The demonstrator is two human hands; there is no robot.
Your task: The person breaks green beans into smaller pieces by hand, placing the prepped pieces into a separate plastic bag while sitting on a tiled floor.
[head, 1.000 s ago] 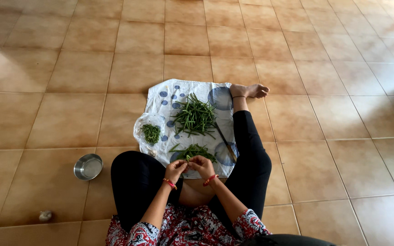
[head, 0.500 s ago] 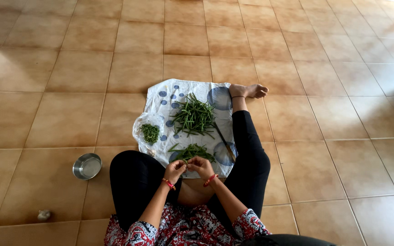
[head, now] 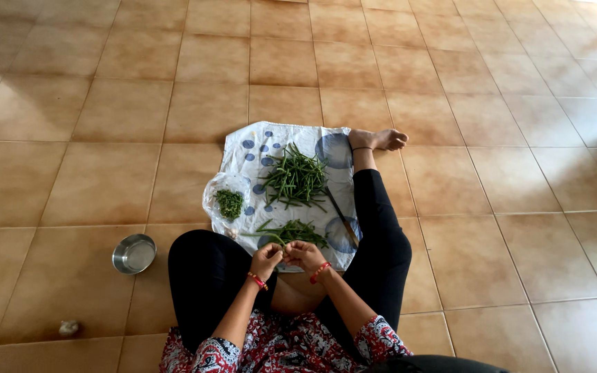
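Observation:
I sit on a tiled floor with a white, blue-dotted sheet (head: 243, 146) spread in front of me. My left hand (head: 265, 260) and my right hand (head: 303, 254) are close together over the sheet's near edge, both pinching one green bean (head: 278, 240). A large pile of long green beans (head: 296, 177) lies in the middle of the sheet. A smaller pile of beans (head: 291, 231) lies just beyond my hands. A heap of chopped green pieces (head: 229, 203) rests on clear plastic at the sheet's left edge.
A knife (head: 340, 215) lies on the sheet along my right leg. A small steel bowl (head: 134, 253) stands on the tiles to my left, with a small pale object (head: 69, 327) nearer me. My bare right foot (head: 379, 139) rests at the sheet's far right corner.

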